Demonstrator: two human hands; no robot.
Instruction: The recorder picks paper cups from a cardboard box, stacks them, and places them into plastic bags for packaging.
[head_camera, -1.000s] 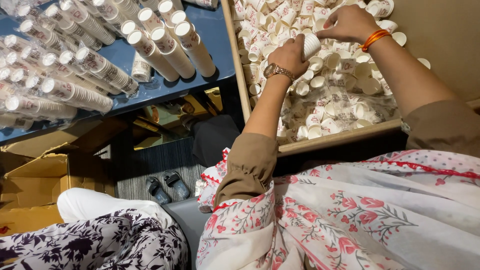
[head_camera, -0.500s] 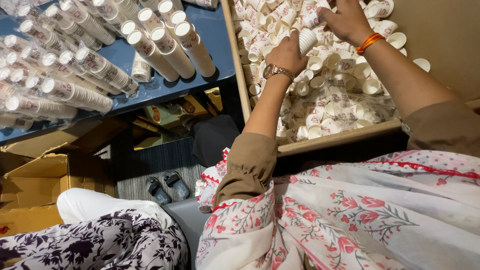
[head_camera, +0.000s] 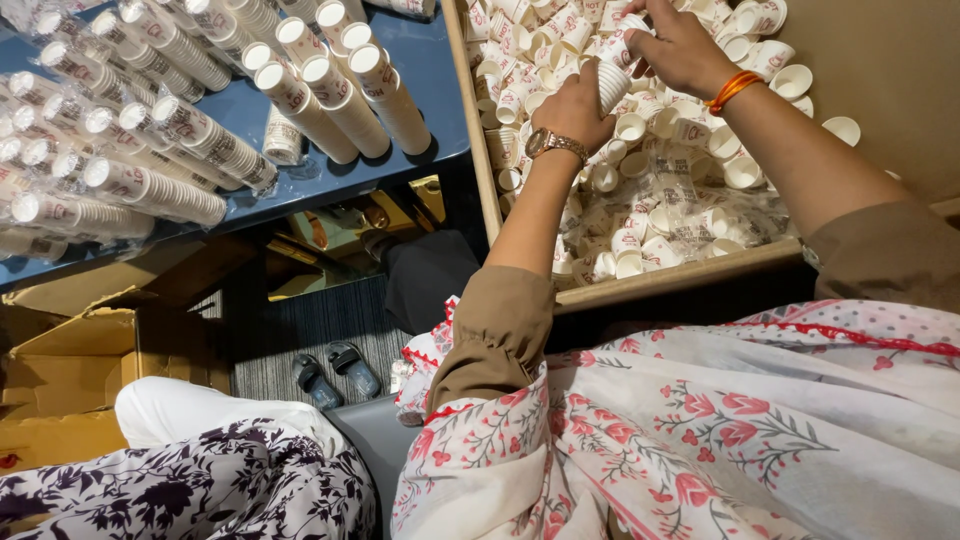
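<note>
My left hand (head_camera: 578, 102), with a watch at the wrist, grips a short stack of small white paper cups (head_camera: 610, 82) over a wooden tray (head_camera: 660, 283) heaped with loose white cups. My right hand (head_camera: 682, 45), an orange band at its wrist, reaches to the top of the same stack and pinches a cup (head_camera: 632, 24) there. Both hands hover above the loose cup pile (head_camera: 650, 215).
Long sleeves of stacked cups (head_camera: 330, 95) lie on a blue table (head_camera: 420, 60) to the left. Cardboard boxes (head_camera: 75, 350) sit lower left. Another person's knee in floral cloth (head_camera: 190, 480) is at the bottom left. A pair of sandals (head_camera: 335, 372) rests on the floor.
Both hands have moved a little farther up the tray with the cup stack, and the right hand now reaches over the top of the stack.
</note>
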